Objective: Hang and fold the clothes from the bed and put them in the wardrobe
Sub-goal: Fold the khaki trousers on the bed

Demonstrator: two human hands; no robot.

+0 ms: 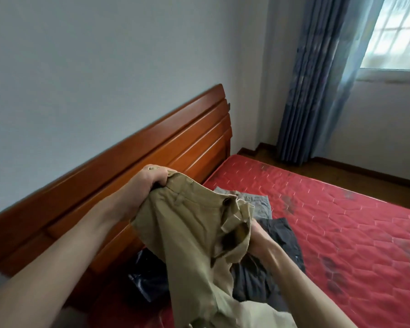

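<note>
Khaki trousers, held up above the near edge of the bed by both hands: left hand, arm stretched forward, fingers curled round the waistband's upper corner; right hand, lower and nearer, gripping the bunched fly edge, legs hanging down. Beneath, on the red quilted mattress: a dark grey garment, a dark blue item, a pale grey garment. Beyond: wooden headboard, blue curtain, window.

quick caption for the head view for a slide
Both hands, left hand and right hand, grip khaki trousers by the waistband above clothes on the red mattress.
</note>
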